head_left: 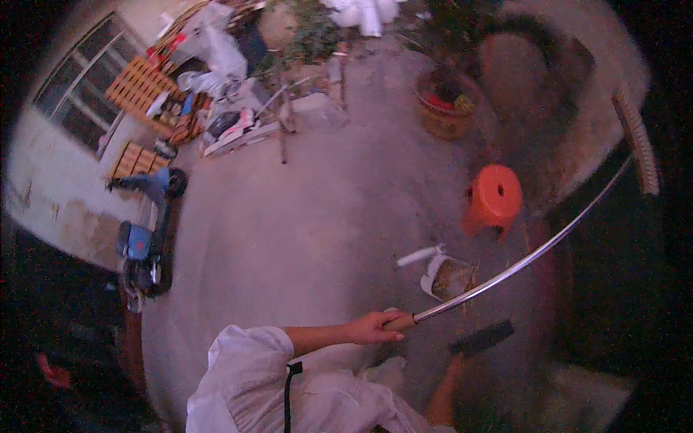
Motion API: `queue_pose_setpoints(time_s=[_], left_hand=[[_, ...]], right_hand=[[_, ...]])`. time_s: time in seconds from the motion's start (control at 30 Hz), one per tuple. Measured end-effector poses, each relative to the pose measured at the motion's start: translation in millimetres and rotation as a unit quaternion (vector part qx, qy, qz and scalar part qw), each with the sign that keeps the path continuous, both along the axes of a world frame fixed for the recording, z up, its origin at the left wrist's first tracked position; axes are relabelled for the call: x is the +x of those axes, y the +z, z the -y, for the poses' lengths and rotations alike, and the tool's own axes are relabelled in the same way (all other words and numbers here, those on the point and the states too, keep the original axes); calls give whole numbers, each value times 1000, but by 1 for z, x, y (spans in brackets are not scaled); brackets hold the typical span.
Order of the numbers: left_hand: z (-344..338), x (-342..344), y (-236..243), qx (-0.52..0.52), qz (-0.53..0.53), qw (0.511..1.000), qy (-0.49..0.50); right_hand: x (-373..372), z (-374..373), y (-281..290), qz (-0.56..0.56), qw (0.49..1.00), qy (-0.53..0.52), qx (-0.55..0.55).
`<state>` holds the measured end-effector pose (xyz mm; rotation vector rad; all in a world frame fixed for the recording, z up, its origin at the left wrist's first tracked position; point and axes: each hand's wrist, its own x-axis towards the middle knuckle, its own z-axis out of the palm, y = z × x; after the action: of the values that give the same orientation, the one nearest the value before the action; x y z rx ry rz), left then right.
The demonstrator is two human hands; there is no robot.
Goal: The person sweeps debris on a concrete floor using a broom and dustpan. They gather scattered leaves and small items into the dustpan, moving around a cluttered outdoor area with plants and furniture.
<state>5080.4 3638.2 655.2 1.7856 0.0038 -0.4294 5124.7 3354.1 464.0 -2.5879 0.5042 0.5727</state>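
Toward half past five from the middle of the head view, the person's bare left hand is wrapped around the brown grip of a long, slender, silver metal pole. From there the pole runs up toward two o'clock, meeting a tan, ribbed, bar-shaped head near half past two. The tube looks light yet stiff, its bow probably owing to the lens; its smooth shine suggests slipperiness, so the duller grip seems the surer hold, with the mid-shaft a fair second place to balance the far end. It hardly looks fragile. Near five o'clock, the right hand is blurred beside a dark, flat bar; whether it grips or merely touches it, one cannot tell. At four o'clock lies a white, scoop-shaped dustpan holding brownish debris; near three stands an orange plastic stool.
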Motion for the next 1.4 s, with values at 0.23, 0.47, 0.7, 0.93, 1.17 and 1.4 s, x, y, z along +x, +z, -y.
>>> queue_pose_setpoints(time_s=[0.23, 0.47, 0.7, 0.93, 1.17, 1.4], left_hand=[[-80, -90, 64, -103, -52, 964, 239], [-212, -204, 91, -129, -117, 865, 471], [-350, -323, 68, -172, -104, 778, 595], [-393, -418, 12, -186, -178, 677, 689], [-433, -440, 13, -32, -241, 651, 720], [-500, -402, 31, -155, -198, 492, 833]], right_hand=[[-12, -17, 35, -71, 978, 193, -41], [-32, -72, 73, -116, 945, 283, -113], [-28, -224, 81, -147, 908, 357, -161], [20, -371, 17, -158, 828, 502, -192], [61, -690, -19, 83, 794, 602, -24], [72, -1167, 182, 271, 719, 532, 356]])
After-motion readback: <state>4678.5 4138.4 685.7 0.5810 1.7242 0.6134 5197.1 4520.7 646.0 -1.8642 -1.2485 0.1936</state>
